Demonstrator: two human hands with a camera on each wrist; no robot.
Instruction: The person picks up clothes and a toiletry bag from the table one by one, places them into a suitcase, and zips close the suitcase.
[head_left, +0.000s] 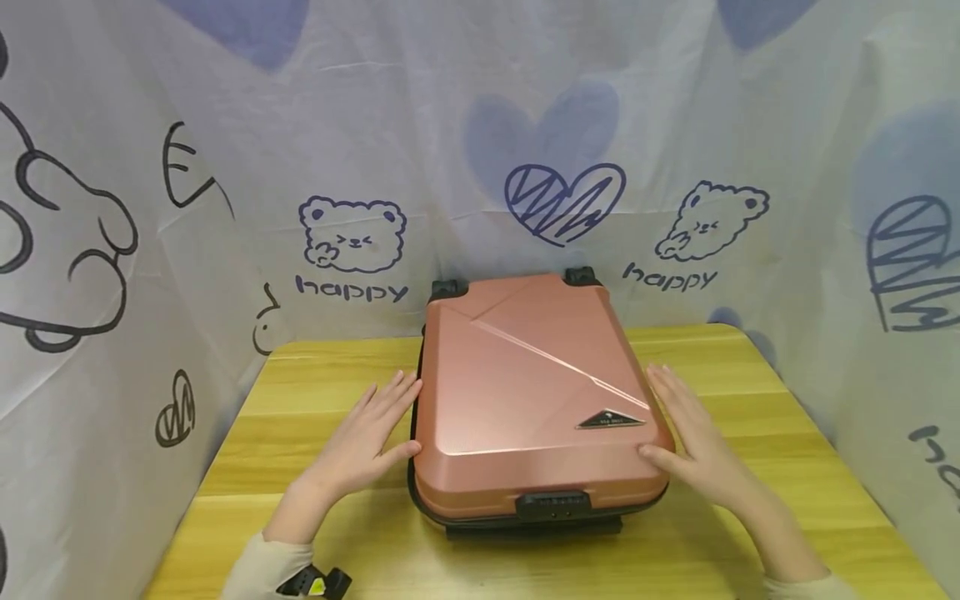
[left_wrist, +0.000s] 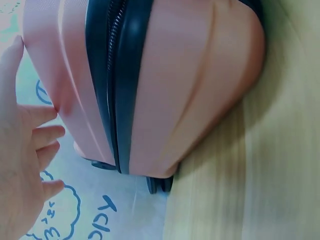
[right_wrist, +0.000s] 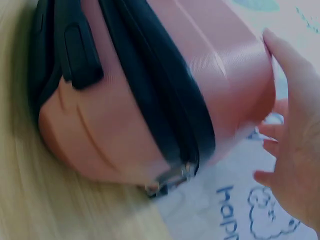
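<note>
Left and right of frame centre, touching with left hand (head_left: 367,437) and right hand (head_left: 701,454), each thumb-spread and unclenched, the closed pink suitcase (head_left: 525,375), flat mid-frame on the table (head_left: 720,358). Seemingly at contact stage only; not lifted or opened.

Wood-grain table (head_left: 780,442), bear-printed cloth (head_left: 442,142)

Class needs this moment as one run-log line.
pink hard-shell suitcase: closed, flat on yellow wood-grain table | left hand: touching left side | right hand: touching right side
</note>
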